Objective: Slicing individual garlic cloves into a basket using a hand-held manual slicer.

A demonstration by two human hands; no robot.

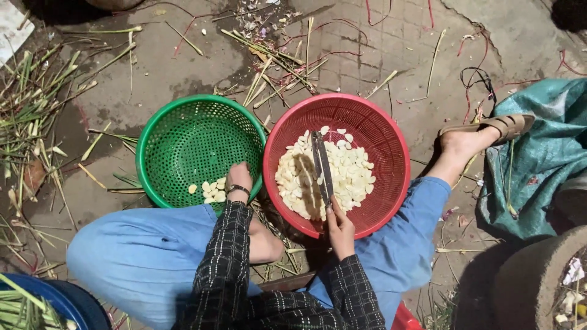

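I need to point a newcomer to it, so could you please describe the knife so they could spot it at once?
Find the two round baskets on the ground: the green basket and the red basket. In the red one, above the pale slices, the right hand holds the knife: the only long, dark, flat blade there.

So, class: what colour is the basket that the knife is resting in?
Red: the basket holding the knife and pale slices shows best in the head view.

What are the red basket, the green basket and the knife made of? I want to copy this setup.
Red basket and green basket: probably moulded plastic, going by the bright uniform colour and regular perforated mesh. Knife in the right hand: the long grey blade looks like dull metal; its handle is hidden.
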